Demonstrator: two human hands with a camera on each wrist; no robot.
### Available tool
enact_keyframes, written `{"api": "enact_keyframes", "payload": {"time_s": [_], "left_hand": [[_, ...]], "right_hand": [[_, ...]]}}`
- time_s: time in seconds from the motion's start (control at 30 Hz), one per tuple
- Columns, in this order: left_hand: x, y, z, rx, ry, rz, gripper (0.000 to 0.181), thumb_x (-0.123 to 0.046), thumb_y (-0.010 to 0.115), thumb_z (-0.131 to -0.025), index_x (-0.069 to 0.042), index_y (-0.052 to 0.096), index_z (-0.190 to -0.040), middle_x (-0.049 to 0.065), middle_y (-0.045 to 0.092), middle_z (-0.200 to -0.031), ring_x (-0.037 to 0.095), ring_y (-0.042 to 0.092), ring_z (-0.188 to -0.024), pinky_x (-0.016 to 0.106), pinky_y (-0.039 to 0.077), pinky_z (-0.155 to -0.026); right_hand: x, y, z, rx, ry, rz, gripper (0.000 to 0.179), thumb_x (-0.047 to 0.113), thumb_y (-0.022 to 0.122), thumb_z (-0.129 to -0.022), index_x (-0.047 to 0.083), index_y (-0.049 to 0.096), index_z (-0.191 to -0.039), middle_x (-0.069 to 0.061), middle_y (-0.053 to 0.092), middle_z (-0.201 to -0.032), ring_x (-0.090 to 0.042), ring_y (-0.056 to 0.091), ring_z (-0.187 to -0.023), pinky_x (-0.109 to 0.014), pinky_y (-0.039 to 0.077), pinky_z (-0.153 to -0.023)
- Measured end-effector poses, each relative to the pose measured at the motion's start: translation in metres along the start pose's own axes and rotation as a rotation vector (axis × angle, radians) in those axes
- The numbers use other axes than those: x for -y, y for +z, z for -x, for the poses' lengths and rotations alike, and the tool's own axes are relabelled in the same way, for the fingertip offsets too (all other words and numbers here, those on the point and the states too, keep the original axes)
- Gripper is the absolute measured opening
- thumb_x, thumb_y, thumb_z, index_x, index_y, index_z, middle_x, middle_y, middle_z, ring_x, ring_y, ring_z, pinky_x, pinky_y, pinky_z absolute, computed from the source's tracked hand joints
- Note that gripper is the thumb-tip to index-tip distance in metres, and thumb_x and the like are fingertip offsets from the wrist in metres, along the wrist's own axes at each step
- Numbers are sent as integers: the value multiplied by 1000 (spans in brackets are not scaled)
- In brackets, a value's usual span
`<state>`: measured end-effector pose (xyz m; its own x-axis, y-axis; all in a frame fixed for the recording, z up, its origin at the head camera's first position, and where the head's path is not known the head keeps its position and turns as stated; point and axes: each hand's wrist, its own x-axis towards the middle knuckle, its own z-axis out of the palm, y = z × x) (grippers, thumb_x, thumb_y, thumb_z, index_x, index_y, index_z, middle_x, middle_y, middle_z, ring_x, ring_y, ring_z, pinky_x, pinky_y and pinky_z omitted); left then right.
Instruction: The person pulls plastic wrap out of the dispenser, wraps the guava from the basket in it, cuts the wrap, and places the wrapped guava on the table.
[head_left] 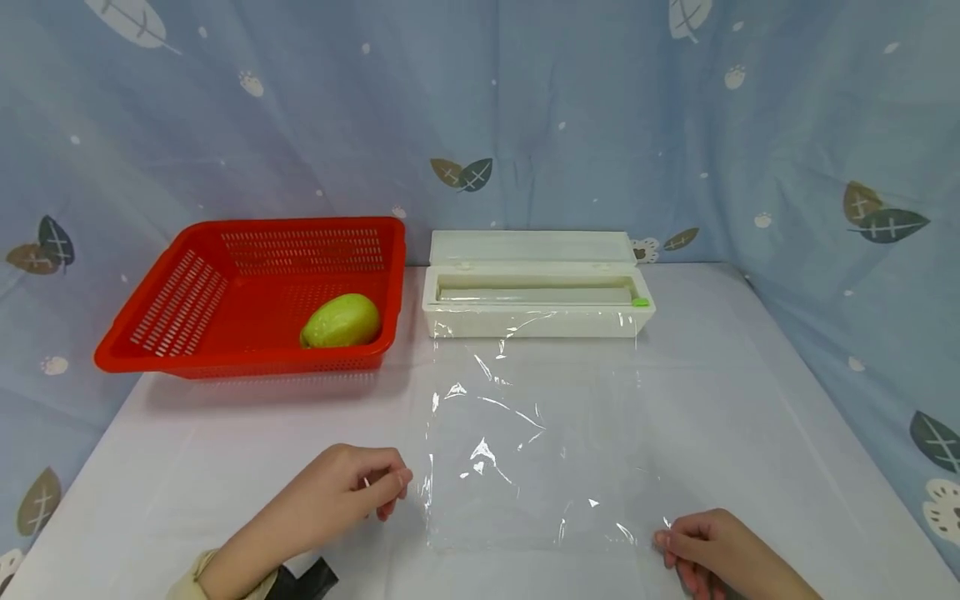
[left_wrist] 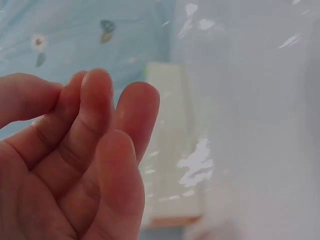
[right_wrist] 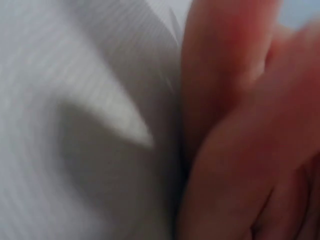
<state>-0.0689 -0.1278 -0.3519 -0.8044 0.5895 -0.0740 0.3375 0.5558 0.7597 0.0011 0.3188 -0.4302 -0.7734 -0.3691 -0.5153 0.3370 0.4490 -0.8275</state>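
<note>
A sheet of clear plastic wrap [head_left: 525,450] stretches from a white wrap dispenser box [head_left: 536,321] toward me over the white tabletop. The lid of the box stands open, and the roll shows inside. My right hand [head_left: 720,550] pinches the sheet's near right edge between thumb and fingers; close up, those fingers [right_wrist: 240,150] are blurred and the contact is hard to see. Just outside the sheet's left edge hovers my left hand [head_left: 360,483]. In the left wrist view its fingers [left_wrist: 120,175] are loosely curled, with nothing visible in them.
A red plastic basket [head_left: 172,362] stands at the back left with a yellow-green fruit [head_left: 342,321] in it. A small green slider [head_left: 640,302] sits on the right end of the box. Blue leaf-patterned cloth [head_left: 570,125] hangs behind and at both sides.
</note>
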Motion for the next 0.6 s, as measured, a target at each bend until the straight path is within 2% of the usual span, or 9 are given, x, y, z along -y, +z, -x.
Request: {"api": "enact_keyframes", "payload": {"time_s": [0.17, 0.4, 0.6], "left_hand": [[-18, -28, -8, -121, 65, -82, 20, -34, 50, -91, -32, 56, -72, -14, 54, -62, 4, 50, -58, 21, 41, -53], [-41, -62, -23, -287, 188, -86, 11, -22, 56, -89, -27, 60, -80, -14, 57, -69, 5, 55, -65, 24, 47, -58], [-58, -90, -24, -478, 312, -239, 11, -12, 60, -86, -22, 63, -83, -15, 57, -72, 1, 54, -65, 18, 46, -59]], "right_hand": [[2, 0, 0, -12, -5, -2, 35, 30, 48, -91, 1, 59, -75, -2, 53, -53, -9, 44, -41, -28, 42, -37], [0, -1, -2, -6, -30, -45, 37, 27, 47, -92, -2, 58, -75, 1, 52, -52, -7, 47, -39, -25, 38, -33], [-3, -2, -2, 7, -54, -58, 35, 25, 47, -93, -3, 58, -75, 1, 53, -52, -7, 48, -39, -23, 38, -33]]}}
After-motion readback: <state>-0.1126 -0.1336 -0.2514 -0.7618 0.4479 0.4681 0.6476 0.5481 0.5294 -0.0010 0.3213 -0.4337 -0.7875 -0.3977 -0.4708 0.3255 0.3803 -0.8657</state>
